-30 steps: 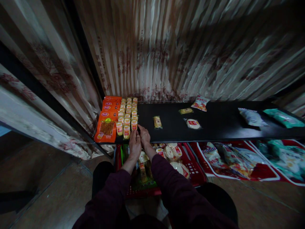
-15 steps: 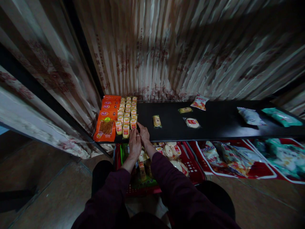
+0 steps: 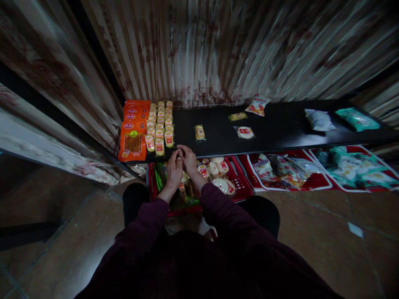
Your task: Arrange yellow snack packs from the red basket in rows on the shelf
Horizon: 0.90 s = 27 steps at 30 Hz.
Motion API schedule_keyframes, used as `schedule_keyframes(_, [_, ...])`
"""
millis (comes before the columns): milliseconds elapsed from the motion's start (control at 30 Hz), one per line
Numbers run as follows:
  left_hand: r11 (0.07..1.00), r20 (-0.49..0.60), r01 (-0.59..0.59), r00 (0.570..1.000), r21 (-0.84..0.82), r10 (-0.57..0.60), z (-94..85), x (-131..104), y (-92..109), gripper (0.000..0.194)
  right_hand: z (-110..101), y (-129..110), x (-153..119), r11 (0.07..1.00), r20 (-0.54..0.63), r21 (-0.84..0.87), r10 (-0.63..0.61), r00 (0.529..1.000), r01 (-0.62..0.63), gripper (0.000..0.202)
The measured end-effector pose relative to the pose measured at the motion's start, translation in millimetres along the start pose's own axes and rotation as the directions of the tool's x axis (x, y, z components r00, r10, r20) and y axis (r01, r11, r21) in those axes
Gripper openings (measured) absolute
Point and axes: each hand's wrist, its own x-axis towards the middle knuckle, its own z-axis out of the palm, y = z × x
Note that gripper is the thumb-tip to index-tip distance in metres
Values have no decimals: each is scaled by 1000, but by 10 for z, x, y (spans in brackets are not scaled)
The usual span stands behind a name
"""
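Note:
My left hand (image 3: pixel 174 168) and my right hand (image 3: pixel 187 160) are together at the shelf's front edge, above a red basket (image 3: pixel 246 189). The fingers of both are curled and the fingertips meet. Whatever they may hold is hidden. Just beyond them, small wrapped cakes (image 3: pixel 159 147) in yellow and red packs stand in several rows on the black shelf (image 3: pixel 215 143). To the left of these rows lie overlapping orange snack packets (image 3: pixel 132 143). Below my hands the basket contains round wrapped cakes (image 3: pixel 223 186) and other packs, partly covered by my forearms.
Along the shelf lie a single small yellow pack (image 3: pixel 200 132), another yellow pack (image 3: pixel 237 116), a round white cake (image 3: pixel 244 132), a chip bag (image 3: pixel 257 104), a pale bag (image 3: pixel 320 120) and a teal bag (image 3: pixel 357 119). Bags fill more red baskets (image 3: pixel 324 181). A curtain (image 3: pixel 199 50) hangs behind.
Both hands have drawn back slightly from the front of the cake rows to the shelf edge, and their fingers are more curled. The view has tilted, so the shelf appears higher.

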Motion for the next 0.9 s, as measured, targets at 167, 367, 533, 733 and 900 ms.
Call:
schedule_keyframes(167, [1000, 20, -9, 1000, -19, 9, -48, -256, -5, 38, -100, -10, -283, 999, 24, 47, 3, 1000, -4, 25])
schedule_keyframes(367, [994, 81, 35, 996, -106, -27, -44, -546, -191, 35, -141, 76, -646, 998, 59, 34, 46, 997, -48, 26])
schedule_keyframes(533, [968, 125, 148, 984, -201, -124, -18, -707, -443, 32, -117, 186, -876, 988, 178, -90, 139, 974, -125, 28])
schedule_keyframes(733, [873, 165, 444, 894, -204, -416, 21, -830, -814, 24, 47, 376, -1111, 904, 411, -370, 364, 836, -212, 31])
schedule_keyframes(900, [769, 169, 618, 786, -165, -595, 52, -912, -1019, 20, 183, 530, -1248, 851, 570, -517, 426, 702, -97, 38])
